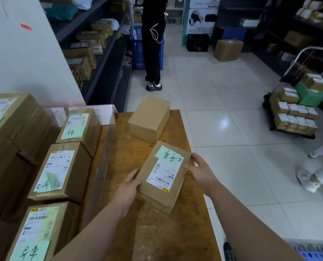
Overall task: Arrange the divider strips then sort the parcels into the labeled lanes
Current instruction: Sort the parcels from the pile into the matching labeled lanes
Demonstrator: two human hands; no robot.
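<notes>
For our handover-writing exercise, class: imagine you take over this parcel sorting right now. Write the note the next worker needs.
Left hand and right hand both grip the brown cardboard parcel with a green note, at the wooden table, right of the long brown divider strip.
Done: the strip is laid, and three green-noted brown boxes are lined up left of it. White paper lane signs stand at the far end.
Left: place the held parcel. The plain brown box beyond it shows no note, so check it.
</notes>
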